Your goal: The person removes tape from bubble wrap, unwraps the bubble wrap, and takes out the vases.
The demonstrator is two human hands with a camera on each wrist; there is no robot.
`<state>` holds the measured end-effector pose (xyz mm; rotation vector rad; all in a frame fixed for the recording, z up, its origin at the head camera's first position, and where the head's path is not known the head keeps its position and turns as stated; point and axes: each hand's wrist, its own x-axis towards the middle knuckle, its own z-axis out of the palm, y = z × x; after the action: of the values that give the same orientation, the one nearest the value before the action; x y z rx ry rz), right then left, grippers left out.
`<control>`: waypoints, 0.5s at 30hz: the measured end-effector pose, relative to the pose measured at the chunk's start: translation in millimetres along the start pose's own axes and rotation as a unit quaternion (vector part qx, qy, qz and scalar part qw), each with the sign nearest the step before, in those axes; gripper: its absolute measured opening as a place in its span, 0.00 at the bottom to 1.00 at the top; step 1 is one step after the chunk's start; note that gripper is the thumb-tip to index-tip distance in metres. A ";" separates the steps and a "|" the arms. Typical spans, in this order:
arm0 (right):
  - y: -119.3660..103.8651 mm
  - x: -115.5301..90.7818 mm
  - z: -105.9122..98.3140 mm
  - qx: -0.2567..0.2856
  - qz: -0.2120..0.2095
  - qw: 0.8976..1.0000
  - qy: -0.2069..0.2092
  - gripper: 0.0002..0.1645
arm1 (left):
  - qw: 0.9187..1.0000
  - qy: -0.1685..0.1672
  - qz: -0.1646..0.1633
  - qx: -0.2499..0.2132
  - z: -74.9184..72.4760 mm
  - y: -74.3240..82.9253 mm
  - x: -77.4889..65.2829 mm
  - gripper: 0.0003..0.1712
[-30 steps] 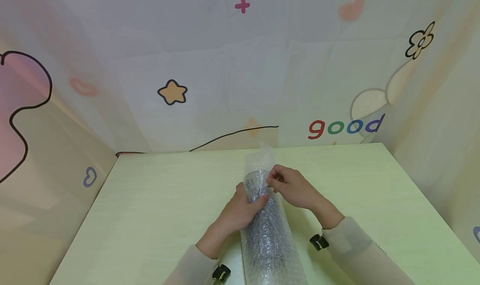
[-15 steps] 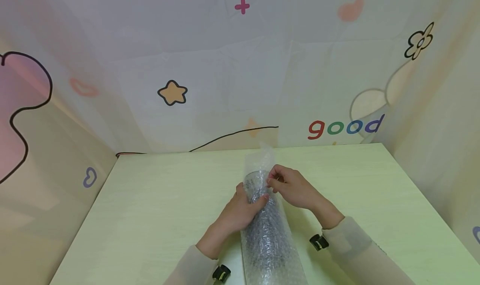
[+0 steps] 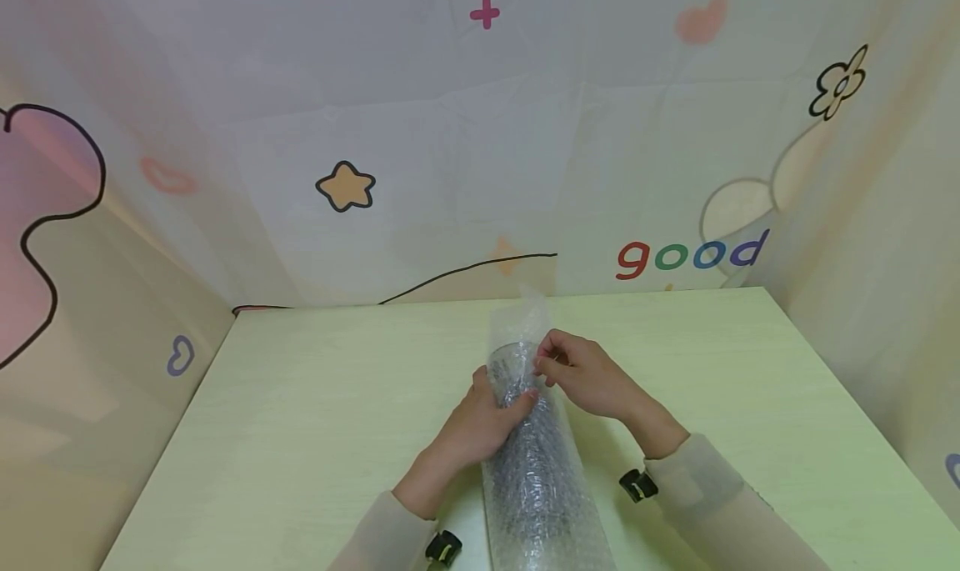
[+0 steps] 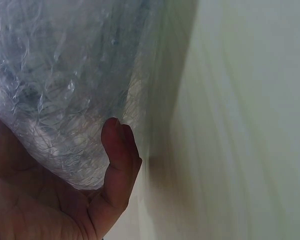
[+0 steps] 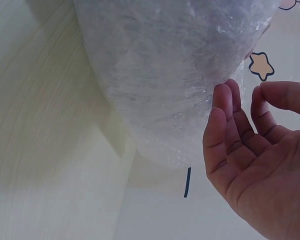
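A long bundle in clear bubble wrap (image 3: pixel 536 488), dark inside and rounded like a cylinder, lies lengthwise on the table with its far end flaring into loose, see-through film. My left hand (image 3: pixel 476 425) grips it from the left near that end, thumb over the top; in the left wrist view its fingers (image 4: pixel 117 165) curl round the side. At the upper right of the bundle, my right hand (image 3: pixel 585 375) pinches with thumb and forefinger at the film's edge. Its other fingers (image 5: pixel 217 132) are bent close to the wrap in the right wrist view. What is inside is blurred by the bubbles.
The pale wood-grain table (image 3: pixel 315 413) ends against a printed cloth backdrop (image 3: pixel 420 121) at the back and sides. Under the bundle's near left edge shows a white strip (image 3: pixel 472 521). Each sleeve cuff has a small black clip (image 3: pixel 638 485) beside it.
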<state>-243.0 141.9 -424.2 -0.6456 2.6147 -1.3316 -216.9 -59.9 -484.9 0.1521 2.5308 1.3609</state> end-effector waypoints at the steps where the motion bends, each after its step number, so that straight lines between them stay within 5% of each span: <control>1: 0.2 0.0 0.0 0.000 0.000 1.000 0.000 0.06 | 1.000 0.000 0.000 0.000 0.1 -0.1 0.1 0.66; 15: -0.3 0.5 -1.2 0.007 0.004 1.000 -0.006 0.06 | 1.000 -0.004 0.014 0.005 -0.4 -0.2 -0.5 0.65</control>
<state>-243.7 142.5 -423.2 -0.6372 2.5928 -1.3393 -216.5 -60.4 -484.8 0.1939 2.5392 1.3549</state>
